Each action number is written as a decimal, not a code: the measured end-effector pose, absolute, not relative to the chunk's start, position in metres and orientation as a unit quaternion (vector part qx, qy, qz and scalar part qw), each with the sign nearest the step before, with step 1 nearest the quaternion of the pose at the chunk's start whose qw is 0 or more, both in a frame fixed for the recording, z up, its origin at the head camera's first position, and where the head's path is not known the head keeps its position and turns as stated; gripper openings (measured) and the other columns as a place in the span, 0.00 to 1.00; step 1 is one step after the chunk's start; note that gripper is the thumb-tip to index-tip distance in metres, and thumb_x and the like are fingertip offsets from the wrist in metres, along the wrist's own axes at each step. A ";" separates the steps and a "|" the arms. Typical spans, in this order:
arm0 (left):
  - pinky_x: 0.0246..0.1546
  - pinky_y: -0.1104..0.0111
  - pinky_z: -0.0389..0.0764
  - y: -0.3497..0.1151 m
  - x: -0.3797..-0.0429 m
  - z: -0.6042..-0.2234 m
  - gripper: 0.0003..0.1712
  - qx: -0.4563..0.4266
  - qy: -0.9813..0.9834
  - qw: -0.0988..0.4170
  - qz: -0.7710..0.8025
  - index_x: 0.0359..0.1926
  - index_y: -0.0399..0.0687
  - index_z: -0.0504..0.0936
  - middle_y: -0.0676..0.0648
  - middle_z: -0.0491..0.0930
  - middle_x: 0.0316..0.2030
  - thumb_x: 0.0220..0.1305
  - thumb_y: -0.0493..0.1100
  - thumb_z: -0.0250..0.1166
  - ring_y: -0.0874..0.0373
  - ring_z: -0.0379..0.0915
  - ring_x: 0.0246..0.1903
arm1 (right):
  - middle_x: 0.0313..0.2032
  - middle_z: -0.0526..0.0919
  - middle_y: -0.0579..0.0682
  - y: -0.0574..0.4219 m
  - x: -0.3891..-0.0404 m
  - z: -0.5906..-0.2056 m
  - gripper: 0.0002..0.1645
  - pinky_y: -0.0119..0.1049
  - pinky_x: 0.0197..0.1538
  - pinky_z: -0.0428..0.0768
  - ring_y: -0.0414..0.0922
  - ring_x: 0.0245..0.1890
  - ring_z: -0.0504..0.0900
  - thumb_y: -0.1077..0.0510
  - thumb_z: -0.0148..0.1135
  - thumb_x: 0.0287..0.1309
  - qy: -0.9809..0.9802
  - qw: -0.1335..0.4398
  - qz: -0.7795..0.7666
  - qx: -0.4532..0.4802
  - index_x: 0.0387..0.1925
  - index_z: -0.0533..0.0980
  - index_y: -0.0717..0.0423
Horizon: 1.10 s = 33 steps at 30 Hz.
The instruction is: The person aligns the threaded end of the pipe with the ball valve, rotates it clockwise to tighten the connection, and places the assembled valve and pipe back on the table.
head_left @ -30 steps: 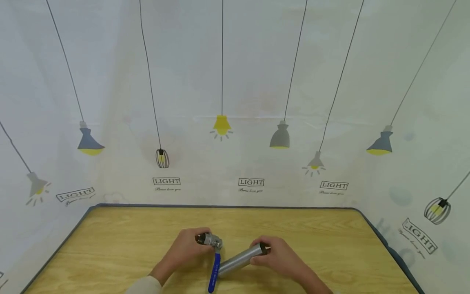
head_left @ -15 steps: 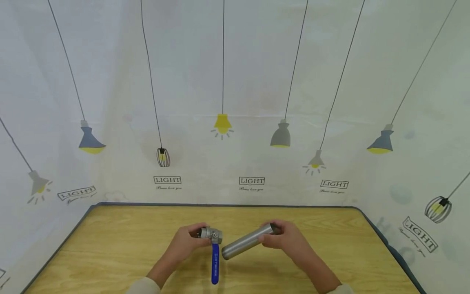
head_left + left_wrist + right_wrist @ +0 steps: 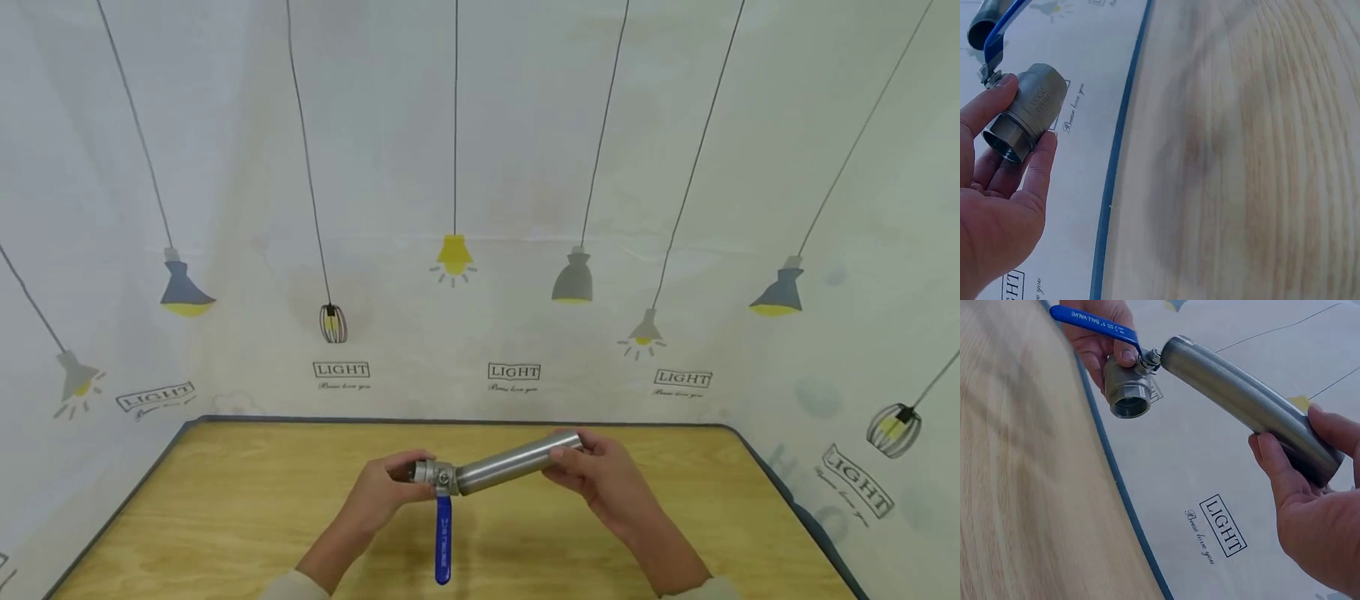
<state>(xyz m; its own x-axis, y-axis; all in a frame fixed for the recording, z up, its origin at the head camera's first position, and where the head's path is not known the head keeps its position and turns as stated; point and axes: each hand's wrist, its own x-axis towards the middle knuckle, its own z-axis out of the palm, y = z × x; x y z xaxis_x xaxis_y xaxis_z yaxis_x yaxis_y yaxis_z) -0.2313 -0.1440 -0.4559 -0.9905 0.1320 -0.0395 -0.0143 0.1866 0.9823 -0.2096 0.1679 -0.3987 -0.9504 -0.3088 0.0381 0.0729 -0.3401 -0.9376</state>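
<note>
My left hand grips a steel ball valve by its left end, thumb and fingers round the body. The valve's blue lever handle points down toward me in the head view. In the left wrist view the threaded opening of the valve faces back toward the palm. My right hand holds a plain metal pipe near its far end, slanting up to the right. The pipe's lower end overlaps the valve's right opening in the head view. From the right wrist, the pipe appears beside the lever's pivot nut.
Both hands are over a wood-grain table with a dark blue edge. Behind and at both sides stands a pale covering printed with hanging lamps and the word LIGHT.
The pipe has been raised and brought to the valve, with the right hand moving up and right. The left hand has turned the valve so its lever hangs straighter.
</note>
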 end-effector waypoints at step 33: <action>0.54 0.61 0.79 -0.129 -0.213 -0.411 0.27 0.034 0.696 0.066 0.714 0.56 0.42 0.80 0.42 0.81 0.52 0.52 0.35 0.71 0.52 0.78 0.50 | 0.45 0.85 0.52 0.186 -0.202 -0.395 0.13 0.37 0.54 0.80 0.45 0.48 0.84 0.68 0.51 0.68 0.419 0.056 -0.904 -0.062 0.43 0.81 0.59</action>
